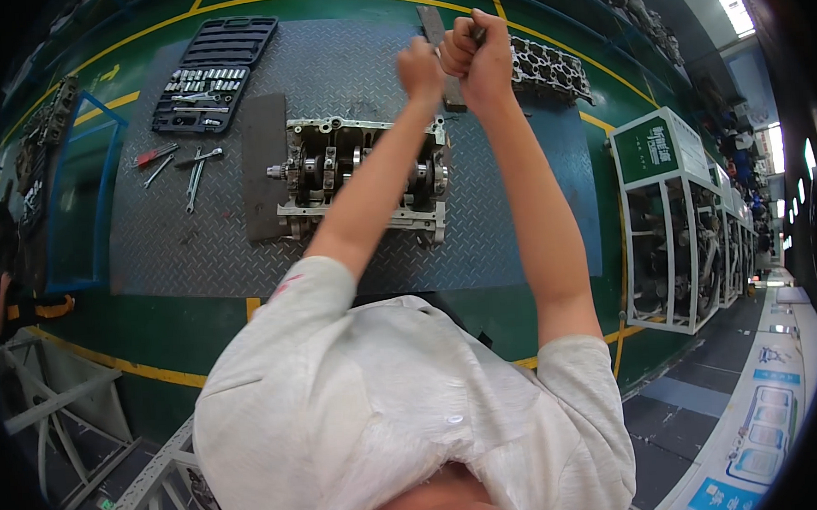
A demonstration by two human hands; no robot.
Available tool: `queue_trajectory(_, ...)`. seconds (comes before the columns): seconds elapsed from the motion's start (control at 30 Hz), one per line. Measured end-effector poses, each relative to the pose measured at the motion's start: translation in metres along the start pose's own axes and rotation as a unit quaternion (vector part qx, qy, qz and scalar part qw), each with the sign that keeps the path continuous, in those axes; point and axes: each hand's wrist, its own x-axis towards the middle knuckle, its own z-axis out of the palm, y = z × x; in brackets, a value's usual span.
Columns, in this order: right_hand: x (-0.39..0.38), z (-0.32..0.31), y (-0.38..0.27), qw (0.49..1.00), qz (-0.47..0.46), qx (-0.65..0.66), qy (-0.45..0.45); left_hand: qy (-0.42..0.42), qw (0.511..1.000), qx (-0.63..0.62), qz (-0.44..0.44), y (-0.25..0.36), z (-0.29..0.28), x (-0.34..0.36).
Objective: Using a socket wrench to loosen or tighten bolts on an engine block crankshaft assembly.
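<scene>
Checker plate (343,69) lies open between socket case (203,76) and left hand (420,70) — engine block (327,170) bars the near side.

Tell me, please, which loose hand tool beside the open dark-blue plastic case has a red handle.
The slim red-handled tool, lying just above the short silver metal wrench; that wrench and the longer silver tools to its right show no red.

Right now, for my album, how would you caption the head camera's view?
Left hand and right hand close together beyond an exposed engine block, an open tool case at upper left.
</scene>
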Motion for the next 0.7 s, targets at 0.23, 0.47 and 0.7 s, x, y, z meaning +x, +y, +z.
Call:
queue_trajectory(0.23,-0.011,-0.048,-0.015,0.993,-0.01,0.024,0.119,-0.203,0.972,-0.11,0.028,0.04,-0.063,-0.11)
queue_trajectory(0.47,0.019,0.051,0.028,0.997,0.0,-0.058,-0.048,0.073,0.992,-0.071,0.078,-0.017,0.011,-0.017)
queue_trajectory(0.7,0.007,-0.045,-0.014,0.999,-0.006,0.008,0.04,-0.164,0.984,-0.03,0.069,-0.002,-0.055,-0.044)
